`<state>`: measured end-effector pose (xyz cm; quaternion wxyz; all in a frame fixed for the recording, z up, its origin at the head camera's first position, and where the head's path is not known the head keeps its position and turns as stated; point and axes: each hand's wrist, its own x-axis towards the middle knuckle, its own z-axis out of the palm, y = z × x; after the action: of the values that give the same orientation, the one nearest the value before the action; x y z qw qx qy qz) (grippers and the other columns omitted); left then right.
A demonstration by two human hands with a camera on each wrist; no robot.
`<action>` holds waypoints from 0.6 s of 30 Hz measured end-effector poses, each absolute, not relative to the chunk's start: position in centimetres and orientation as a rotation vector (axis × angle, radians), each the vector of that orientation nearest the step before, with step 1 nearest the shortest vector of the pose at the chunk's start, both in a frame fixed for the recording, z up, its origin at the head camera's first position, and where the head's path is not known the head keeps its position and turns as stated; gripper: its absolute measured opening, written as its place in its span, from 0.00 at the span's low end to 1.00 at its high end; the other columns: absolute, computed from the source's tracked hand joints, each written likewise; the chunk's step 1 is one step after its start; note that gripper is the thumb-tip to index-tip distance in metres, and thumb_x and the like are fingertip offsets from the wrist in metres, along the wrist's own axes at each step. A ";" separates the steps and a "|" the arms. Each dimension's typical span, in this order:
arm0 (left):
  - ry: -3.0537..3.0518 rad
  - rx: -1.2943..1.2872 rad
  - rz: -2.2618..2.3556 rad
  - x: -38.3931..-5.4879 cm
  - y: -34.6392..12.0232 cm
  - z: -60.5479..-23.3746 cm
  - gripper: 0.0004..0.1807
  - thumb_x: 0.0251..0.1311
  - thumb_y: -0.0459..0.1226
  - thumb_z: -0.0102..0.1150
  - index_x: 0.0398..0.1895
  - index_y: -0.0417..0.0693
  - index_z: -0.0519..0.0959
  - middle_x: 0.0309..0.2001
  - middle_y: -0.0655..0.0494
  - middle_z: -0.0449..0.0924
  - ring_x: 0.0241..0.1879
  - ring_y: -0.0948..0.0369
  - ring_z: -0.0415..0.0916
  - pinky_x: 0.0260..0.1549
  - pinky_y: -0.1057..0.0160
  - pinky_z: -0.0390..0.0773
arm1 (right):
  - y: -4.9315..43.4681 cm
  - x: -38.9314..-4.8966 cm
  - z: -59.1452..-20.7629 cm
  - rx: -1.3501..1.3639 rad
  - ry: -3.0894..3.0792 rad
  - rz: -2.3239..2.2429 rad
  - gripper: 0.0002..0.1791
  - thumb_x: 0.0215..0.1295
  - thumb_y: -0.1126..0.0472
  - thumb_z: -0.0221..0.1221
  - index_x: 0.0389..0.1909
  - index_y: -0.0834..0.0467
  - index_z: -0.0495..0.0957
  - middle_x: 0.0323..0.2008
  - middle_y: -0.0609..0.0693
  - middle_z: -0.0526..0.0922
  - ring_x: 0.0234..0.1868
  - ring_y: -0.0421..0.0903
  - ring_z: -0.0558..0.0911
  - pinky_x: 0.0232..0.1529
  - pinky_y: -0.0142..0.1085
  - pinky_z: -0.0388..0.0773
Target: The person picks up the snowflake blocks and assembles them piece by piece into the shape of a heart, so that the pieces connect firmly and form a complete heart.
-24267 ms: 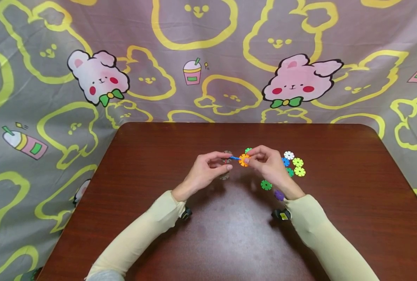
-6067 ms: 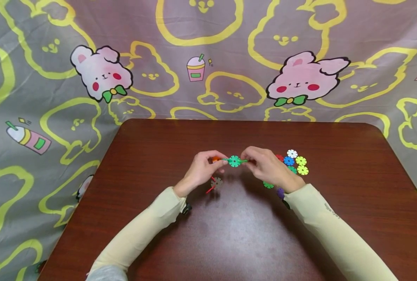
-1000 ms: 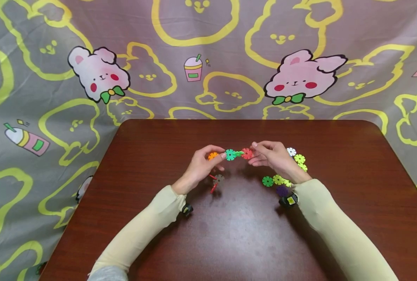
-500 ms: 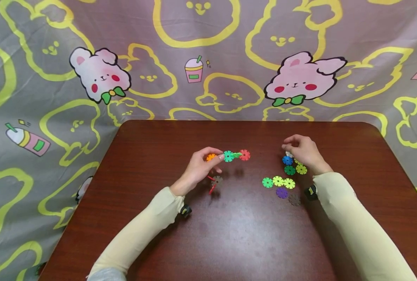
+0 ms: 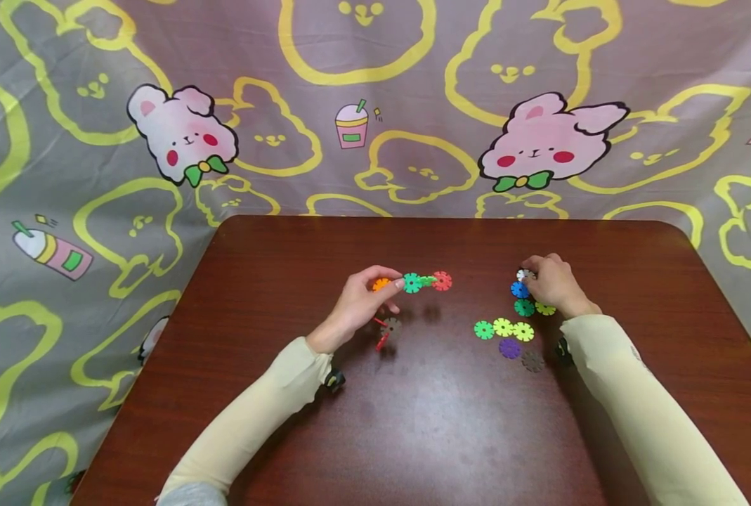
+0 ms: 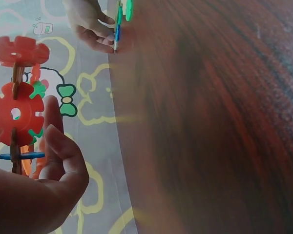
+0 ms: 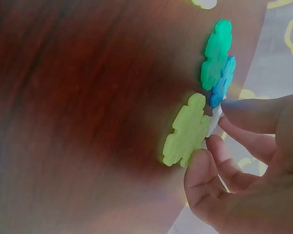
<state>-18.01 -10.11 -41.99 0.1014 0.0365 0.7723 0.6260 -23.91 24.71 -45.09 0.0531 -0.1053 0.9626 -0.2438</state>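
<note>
Left hand (image 5: 361,301) pinches a disc chain (image 5: 416,280); right hand (image 5: 555,284) at a white disc (image 5: 520,275).
Head view: the chain is held up left of the desk (image 5: 413,436)'s middle; the white disc is far right, beside a blue disc (image 5: 519,289). Left wrist view: a red disc (image 6: 30,109) of the chain shows beside the fingers. Right wrist view: fingertips touch the white disc; whether they grip it, I cannot tell.
</note>
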 end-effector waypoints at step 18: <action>2.270 0.115 1.862 -17.9 -10.2 -42.1 0.15 0.61 0.41 0.63 0.50 0.47 0.80 0.44 0.33 0.81 0.30 0.41 0.83 0.29 0.58 0.81 | 24.9 -23.9 -44.9 -0.198 2.896 -0.820 0.21 0.63 0.63 0.59 0.50 0.76 0.71 0.43 0.73 0.77 0.40 0.63 0.77 0.39 0.50 0.78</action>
<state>-17.89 -10.15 -42.08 0.1016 0.0388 0.7685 0.6305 -23.91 24.93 -44.85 0.0624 -0.0655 0.9583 -0.2712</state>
